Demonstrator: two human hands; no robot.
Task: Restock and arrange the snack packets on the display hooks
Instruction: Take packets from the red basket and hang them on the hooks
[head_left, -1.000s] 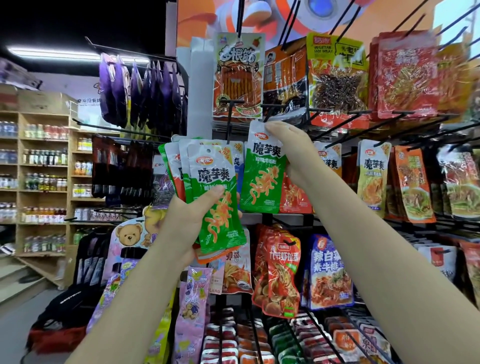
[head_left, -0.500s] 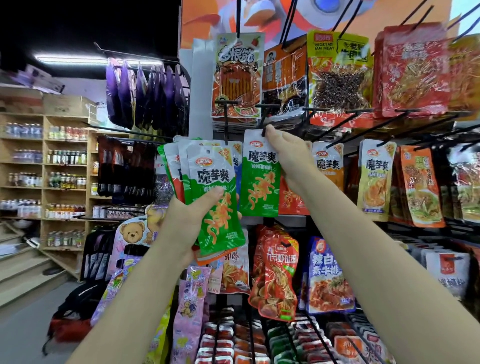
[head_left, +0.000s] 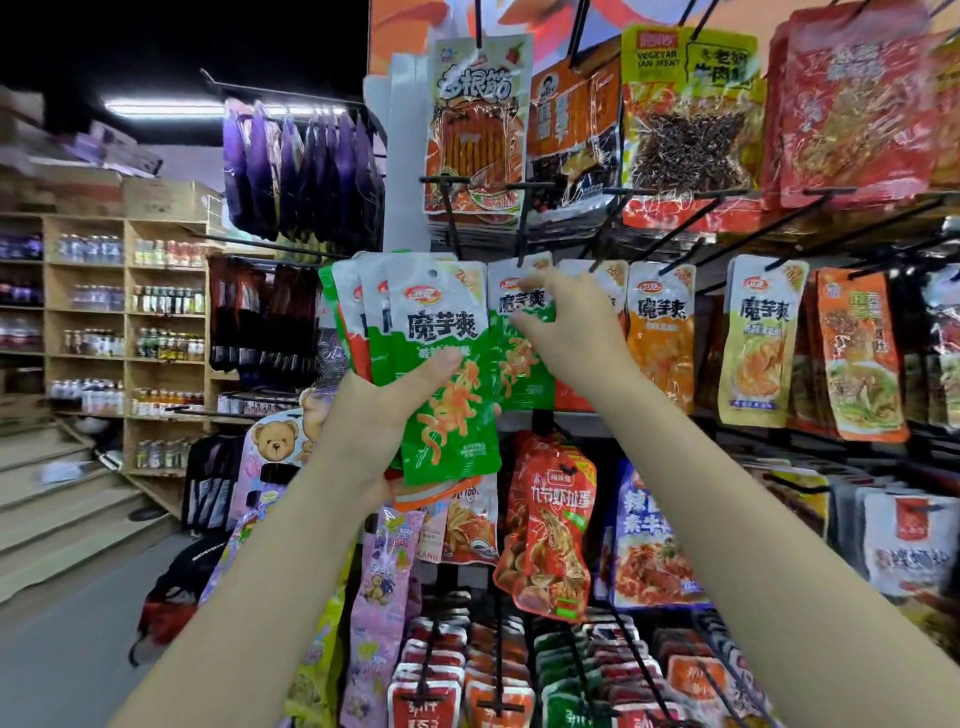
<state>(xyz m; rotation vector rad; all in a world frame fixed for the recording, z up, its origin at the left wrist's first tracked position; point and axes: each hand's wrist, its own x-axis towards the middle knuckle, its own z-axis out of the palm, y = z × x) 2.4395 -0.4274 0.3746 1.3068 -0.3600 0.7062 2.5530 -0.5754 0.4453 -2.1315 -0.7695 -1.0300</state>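
A fanned stack of green-and-white foil snack packets (head_left: 441, 364) is gripped in the left hand (head_left: 374, 410), thumb pressed across the front packet. A single green-and-white snack packet (head_left: 519, 358) hangs at the black wire display hook (head_left: 524, 228); its upper part is pinched by the curled fingers of the right hand (head_left: 571, 332). Just beside it, an orange-and-white snack packet (head_left: 660, 332) is hung.

Wooden shelving (head_left: 124, 332) at left holds rows of bottles (head_left: 166, 301). Steps (head_left: 62, 499) rise along the left edge. A ceiling light (head_left: 156, 108) runs above. A dark bag (head_left: 176, 592) lies on the grey floor (head_left: 62, 654), beside the rack base.
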